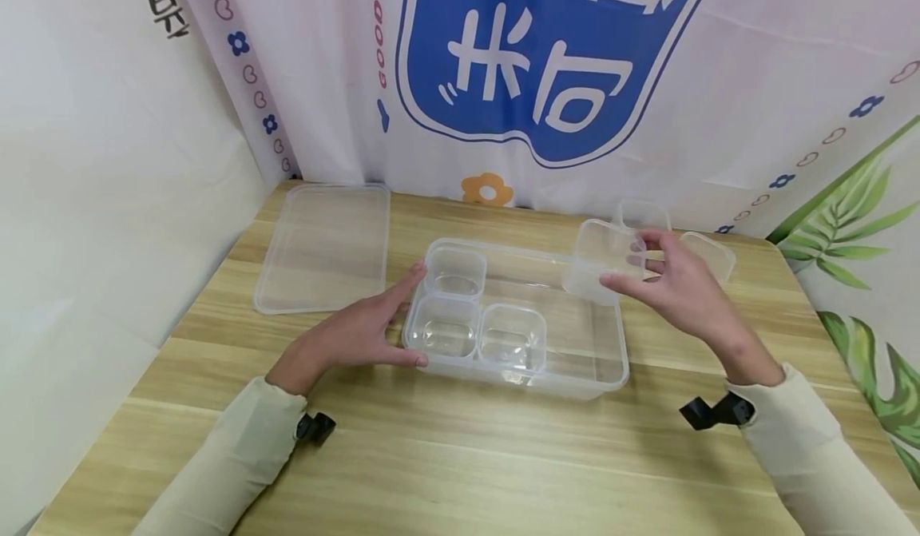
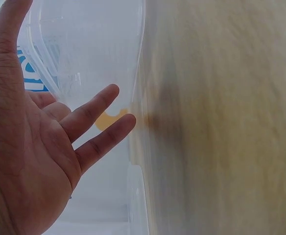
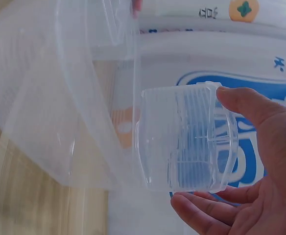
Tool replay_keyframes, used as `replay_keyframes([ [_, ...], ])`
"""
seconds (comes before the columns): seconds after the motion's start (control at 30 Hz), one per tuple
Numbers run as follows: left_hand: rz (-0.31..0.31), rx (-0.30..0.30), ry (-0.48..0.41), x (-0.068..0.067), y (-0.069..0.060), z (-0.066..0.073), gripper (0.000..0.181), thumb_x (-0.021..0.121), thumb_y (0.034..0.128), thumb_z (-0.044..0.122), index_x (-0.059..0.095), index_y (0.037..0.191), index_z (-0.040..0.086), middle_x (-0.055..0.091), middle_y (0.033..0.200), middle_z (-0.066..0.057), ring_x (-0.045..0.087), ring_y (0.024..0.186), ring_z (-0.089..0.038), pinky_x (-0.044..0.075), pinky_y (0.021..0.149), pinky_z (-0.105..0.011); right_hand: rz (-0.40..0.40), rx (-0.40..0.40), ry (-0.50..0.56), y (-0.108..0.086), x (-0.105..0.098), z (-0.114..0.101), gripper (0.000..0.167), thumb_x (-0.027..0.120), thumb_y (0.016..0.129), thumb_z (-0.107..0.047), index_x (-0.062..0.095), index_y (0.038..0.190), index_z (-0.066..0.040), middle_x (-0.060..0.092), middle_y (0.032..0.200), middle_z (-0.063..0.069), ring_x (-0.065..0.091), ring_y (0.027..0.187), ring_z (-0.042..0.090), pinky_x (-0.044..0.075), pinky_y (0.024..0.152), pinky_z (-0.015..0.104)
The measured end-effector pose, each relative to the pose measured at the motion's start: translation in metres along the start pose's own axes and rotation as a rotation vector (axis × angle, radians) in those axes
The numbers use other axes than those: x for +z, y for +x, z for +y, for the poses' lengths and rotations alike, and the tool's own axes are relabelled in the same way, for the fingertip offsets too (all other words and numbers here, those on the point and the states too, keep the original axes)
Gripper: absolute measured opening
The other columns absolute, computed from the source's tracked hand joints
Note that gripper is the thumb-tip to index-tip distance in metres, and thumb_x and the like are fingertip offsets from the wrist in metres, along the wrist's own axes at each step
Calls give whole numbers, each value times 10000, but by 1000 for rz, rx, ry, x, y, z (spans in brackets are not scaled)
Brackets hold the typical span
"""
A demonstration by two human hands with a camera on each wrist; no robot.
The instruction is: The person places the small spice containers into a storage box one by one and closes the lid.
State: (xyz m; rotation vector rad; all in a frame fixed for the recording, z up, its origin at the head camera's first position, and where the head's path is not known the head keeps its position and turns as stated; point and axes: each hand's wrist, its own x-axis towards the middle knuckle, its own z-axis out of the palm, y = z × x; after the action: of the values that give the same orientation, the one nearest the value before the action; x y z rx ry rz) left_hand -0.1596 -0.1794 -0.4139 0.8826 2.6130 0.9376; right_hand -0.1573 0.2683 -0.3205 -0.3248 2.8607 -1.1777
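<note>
A large transparent plastic box stands on the table. Three small square containers sit inside it: one back left, one front left, one front middle. My left hand spreads around the box's left end, thumb by the front corner; in the left wrist view its fingers are extended beside the wall. My right hand pinches another small container between thumb and fingers, over the box's back right corner. The right wrist view shows that container's ribbed side.
A flat transparent lid lies on the wooden table left of the box. Behind my right hand are another small container and a further transparent piece, partly hidden. A printed curtain hangs along the back edge.
</note>
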Motion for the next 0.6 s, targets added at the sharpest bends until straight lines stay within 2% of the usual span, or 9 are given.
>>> replay_keyframes([
  [0.27, 1, 6, -9, -2, -2, 2, 1316, 793, 751, 718, -40, 1669, 278, 40, 1711, 22, 522, 1347, -258, 396, 1096, -537, -34, -18, 24, 12, 24, -17, 940, 834, 856, -488, 363, 1491, 21, 421, 1478, 216, 513, 1315, 481, 521, 945, 547],
  [0.6, -6, 2, -21, -1, 0, 2, 1313, 790, 751, 721, -40, 1668, 280, 1, 1710, 44, 511, 1357, -247, 378, 1112, -533, -36, -56, -23, 27, 51, -20, 940, 834, 821, -560, 421, 1442, 13, 465, 1430, 198, 566, 1264, 458, 524, 957, 530],
])
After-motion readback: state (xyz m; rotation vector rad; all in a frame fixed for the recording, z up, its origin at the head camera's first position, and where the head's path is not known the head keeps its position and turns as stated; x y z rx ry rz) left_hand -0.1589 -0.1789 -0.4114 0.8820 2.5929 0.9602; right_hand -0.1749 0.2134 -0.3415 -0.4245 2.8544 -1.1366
